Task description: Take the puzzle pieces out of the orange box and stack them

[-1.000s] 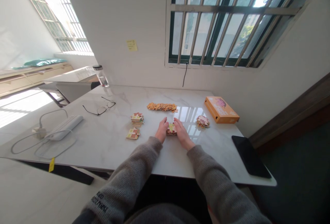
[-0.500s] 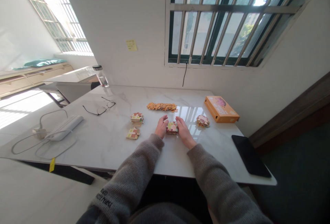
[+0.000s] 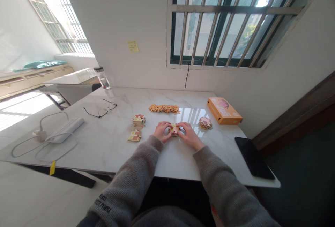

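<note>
Through the head view, I have the left grip (image 3: 163, 131) and right grip (image 3: 188, 134) part-curled, fingertips against opposite sides of the puzzle stack (image 3: 174, 130) between them. Left of the grip, two stacks (image 3: 138, 120) stand gathered — done, I'd judge. Right lies an untidy pile (image 3: 205, 123); beyond, a spread row (image 3: 164, 108) looks not yet stacked.
</note>
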Motion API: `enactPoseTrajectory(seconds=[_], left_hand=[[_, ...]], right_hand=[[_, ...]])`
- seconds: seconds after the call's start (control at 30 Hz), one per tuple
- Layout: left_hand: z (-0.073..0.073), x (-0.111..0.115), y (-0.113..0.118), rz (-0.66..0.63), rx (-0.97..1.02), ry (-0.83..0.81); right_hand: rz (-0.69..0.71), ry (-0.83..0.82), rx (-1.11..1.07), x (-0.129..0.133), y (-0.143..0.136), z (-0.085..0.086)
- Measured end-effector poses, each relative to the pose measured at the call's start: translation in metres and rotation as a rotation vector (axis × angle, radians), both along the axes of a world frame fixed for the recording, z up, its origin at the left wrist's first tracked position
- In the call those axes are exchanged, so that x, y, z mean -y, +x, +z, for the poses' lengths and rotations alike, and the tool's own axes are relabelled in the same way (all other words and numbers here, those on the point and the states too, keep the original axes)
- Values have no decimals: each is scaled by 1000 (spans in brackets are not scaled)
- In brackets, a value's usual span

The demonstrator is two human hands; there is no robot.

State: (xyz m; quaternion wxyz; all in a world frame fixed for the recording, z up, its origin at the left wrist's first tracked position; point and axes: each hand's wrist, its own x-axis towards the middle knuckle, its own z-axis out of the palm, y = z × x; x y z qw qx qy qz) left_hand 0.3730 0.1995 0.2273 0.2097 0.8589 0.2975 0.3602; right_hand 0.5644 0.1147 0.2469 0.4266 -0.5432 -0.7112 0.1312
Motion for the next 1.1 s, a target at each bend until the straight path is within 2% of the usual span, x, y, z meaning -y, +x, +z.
enactPoseTrajectory(seconds=[0.5, 0.67, 0.77, 0.87, 1.0, 1.1], left_hand=[[5, 0, -6, -53, 100, -81], [12, 4, -6, -56, 154, -73], [19, 8, -6, -45, 197, -95], [24, 15, -4, -28, 280, -96], [22, 24, 4, -67, 302, -49], [18, 30, 8, -110, 244, -22]], right_hand=[[-2, 3, -1, 1, 2, 2], [-21, 29, -39, 2, 2, 4], [-52, 43, -145, 3, 0, 7], [-76, -20, -325, 2, -4, 9], [-35, -133, -526, 1, -14, 10], [-23, -141, -593, 1, -17, 8]])
